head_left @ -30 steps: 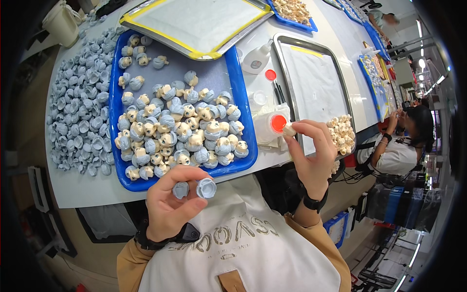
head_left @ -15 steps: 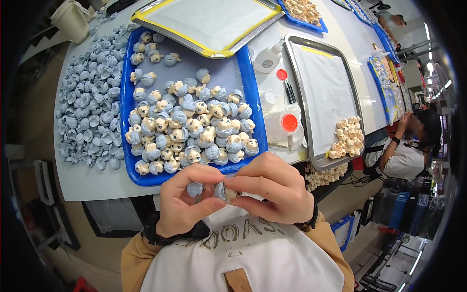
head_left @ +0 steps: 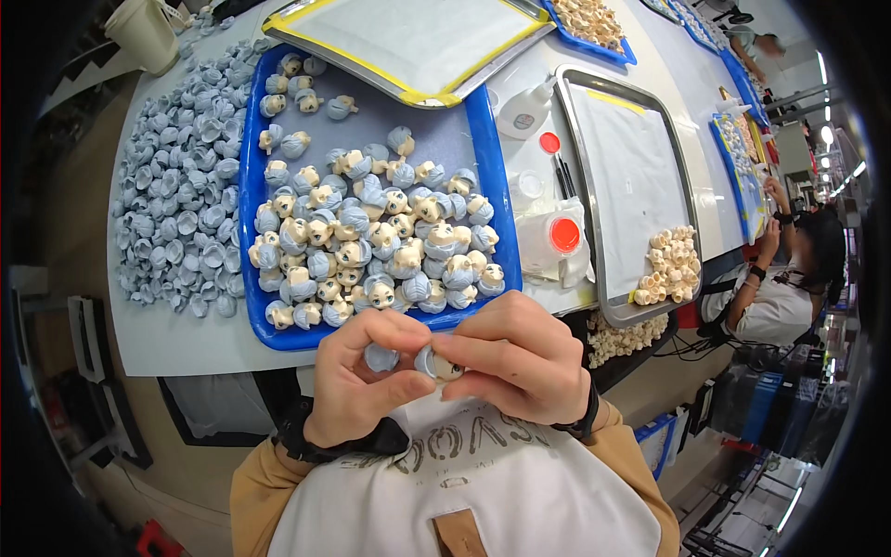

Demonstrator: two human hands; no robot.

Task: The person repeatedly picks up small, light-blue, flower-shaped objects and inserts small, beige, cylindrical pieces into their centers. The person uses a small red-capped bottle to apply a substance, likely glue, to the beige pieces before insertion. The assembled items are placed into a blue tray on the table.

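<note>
In front of my chest, both hands are closed round a small doll head [head_left: 448, 370] with a painted eye showing. My right hand [head_left: 524, 362] grips the head between thumb and fingers. With thumb and index finger, my left hand [head_left: 357, 385] pinches a light-blue hair piece [head_left: 424, 360] against the head's side. Another hollow blue hair shell [head_left: 380, 357] sits inside the curled fingers of that left hand. Just beyond my hands lies a blue tray [head_left: 302, 336] with many heads wearing blue hair, jumbled together.
Loose blue hair shells [head_left: 181, 186] cover the table's left side. A yellow-taped tray [head_left: 408, 46] overlaps the blue tray's far end. To the right stand a white bottle [head_left: 524, 110], red-lidded jar [head_left: 548, 241] and metal tray [head_left: 608, 311] with pale parts [head_left: 670, 265]. A co-worker [head_left: 775, 288] sits at far right.
The view has shifted slightly, so the table appears a little further right. My hands keep the same hold, and the doll head has turned slightly, showing its eye more clearly.
</note>
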